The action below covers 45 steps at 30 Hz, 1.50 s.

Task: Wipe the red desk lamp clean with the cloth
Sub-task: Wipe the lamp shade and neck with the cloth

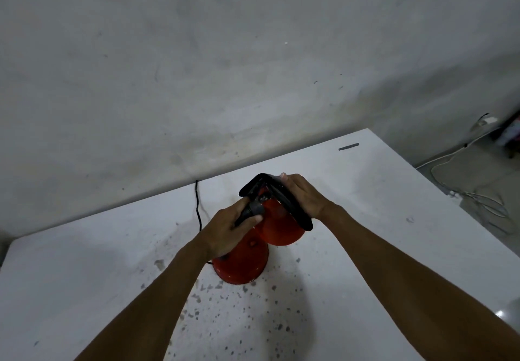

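The red desk lamp (277, 227) stands on the white table (365, 220), its round base (242, 265) below its red shade. My left hand (225, 231) grips the lamp's black neck where it meets the shade. A black cloth (284, 200) is draped over the top of the shade. My right hand (305, 196) presses that cloth against the shade's far right side, fingers laid over it. The lamp's black cord (197, 206) runs back over the table's far edge.
The table top is speckled with dark spots near me. A small grey strip (348, 146) lies at the far right corner. A grey wall (225, 65) rises behind. White cables (464, 189) lie on the floor to the right.
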### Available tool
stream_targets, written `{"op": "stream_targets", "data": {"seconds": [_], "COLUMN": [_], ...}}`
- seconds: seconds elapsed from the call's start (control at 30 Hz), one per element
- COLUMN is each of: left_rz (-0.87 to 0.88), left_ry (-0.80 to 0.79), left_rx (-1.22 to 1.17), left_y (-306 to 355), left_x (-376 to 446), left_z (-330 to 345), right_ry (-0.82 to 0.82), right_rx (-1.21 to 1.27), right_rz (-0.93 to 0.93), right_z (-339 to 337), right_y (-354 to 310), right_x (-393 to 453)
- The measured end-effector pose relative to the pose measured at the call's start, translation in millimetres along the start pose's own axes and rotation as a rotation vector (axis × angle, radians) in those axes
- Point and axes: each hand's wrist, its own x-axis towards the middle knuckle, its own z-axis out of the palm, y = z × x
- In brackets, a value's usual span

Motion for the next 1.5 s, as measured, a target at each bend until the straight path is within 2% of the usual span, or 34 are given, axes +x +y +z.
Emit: {"op": "stream_targets", "data": {"seconds": [0.23, 0.33, 0.5, 0.7, 0.77, 0.9, 1.1, 1.37, 1.5], "left_rz": [-0.066, -0.080, -0.149, -0.093, -0.074, -0.043, -0.011, 0.018, 0.019], "left_ry": [-0.008, -0.041, -0.071, -0.038, -0.012, 0.007, -0.055, -0.071, -0.074], "left_rx": [0.019, 0.013, 0.001, -0.044, -0.015, 0.024, 0.049, 0.059, 0.061], "left_y": [9, 16, 22, 19, 15, 13, 9, 3, 2], "left_x": [1, 0, -4, -5, -3, -2, 2, 4, 6], "left_z": [4, 1, -1, 0, 2, 4, 4, 3, 3], "right_ry": [0.087, 0.151, 0.389, 0.231, 0.227, 0.327, 0.556, 0.532, 0.582], "right_rx": [0.001, -0.062, -0.128, -0.028, -0.020, -0.063, -0.244, -0.393, -0.416], "right_rz": [-0.020, -0.124, -0.331, -0.227, -0.199, -0.159, -0.211, -0.201, -0.155], "right_z": [4, 17, 41, 23, 18, 24, 55, 66, 73], "right_y": [14, 3, -13, -4, 6, 27, 44, 54, 53], "right_x": [-10, -11, -22, -16, -17, -30, -55, -65, -69]}}
